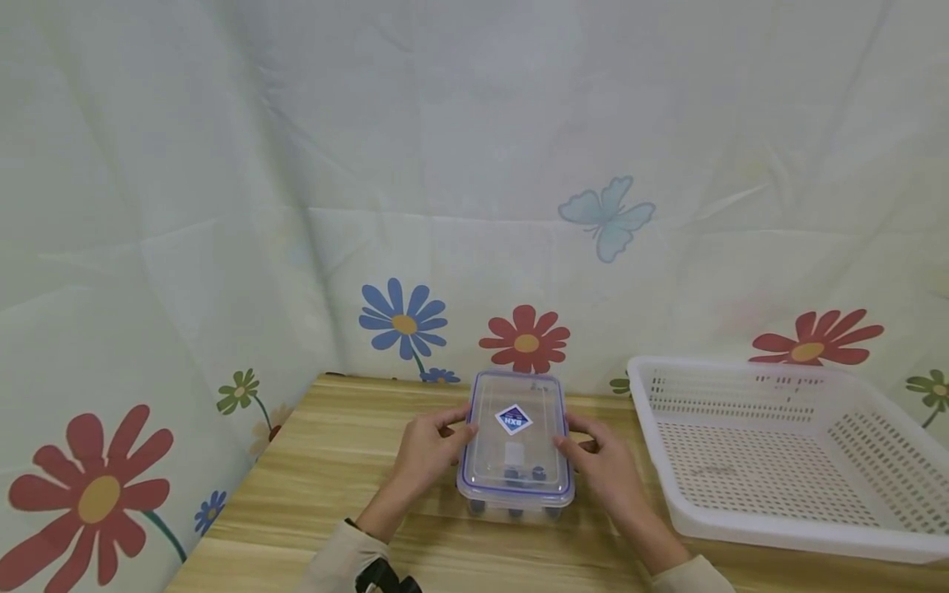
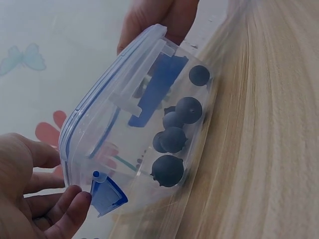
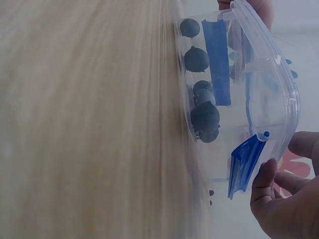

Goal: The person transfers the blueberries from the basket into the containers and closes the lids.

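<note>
A clear plastic food box stands on the wooden table, topped by a clear lid with a blue seal line and a diamond-shaped label. Through the walls show several blueberries, dark and round, on the bottom. At the lid's left edge, my left hand pinches the rim, thumb on top and fingers along the side. Opposite it, my right hand grips the right edge the same way. Blue clips on the lid hang away from the box wall, another clip showing in the right wrist view.
To the right of the box is a white perforated plastic basket. Behind the wooden table hangs a pale curtain printed with flowers and a butterfly. The table's left edge runs diagonally toward me.
</note>
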Tool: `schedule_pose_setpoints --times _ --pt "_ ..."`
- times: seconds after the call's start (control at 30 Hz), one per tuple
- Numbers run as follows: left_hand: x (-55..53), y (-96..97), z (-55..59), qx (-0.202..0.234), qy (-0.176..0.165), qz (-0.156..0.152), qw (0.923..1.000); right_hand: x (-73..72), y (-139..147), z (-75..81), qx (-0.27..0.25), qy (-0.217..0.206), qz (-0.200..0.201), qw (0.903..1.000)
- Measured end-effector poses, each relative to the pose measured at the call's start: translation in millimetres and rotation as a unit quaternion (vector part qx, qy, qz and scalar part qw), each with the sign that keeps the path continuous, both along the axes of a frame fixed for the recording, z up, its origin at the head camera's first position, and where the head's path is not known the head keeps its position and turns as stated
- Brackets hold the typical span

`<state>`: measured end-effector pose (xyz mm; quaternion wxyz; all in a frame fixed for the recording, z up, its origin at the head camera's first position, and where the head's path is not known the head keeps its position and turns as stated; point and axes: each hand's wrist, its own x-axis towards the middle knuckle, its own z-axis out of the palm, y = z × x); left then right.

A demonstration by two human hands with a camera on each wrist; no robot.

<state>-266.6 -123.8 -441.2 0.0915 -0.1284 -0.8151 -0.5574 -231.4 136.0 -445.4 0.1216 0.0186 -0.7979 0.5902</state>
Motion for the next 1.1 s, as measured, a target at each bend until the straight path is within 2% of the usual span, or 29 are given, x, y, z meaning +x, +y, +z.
schedule_pose_setpoints --times 0.57,1.1 --pt "-1.2 0.7 -3.8 0.022 -0.031 0.0 0.9993 -4.3 -2.7 -1.0 -0.006 -0.044 -0.026 0.9987" --pt "-0.2 0.4 -4.5 0.049 -0.052 -0.014 0.9973 -4.9 -0.5 -3.5 -0.017 -0.033 -0.025 0.999"
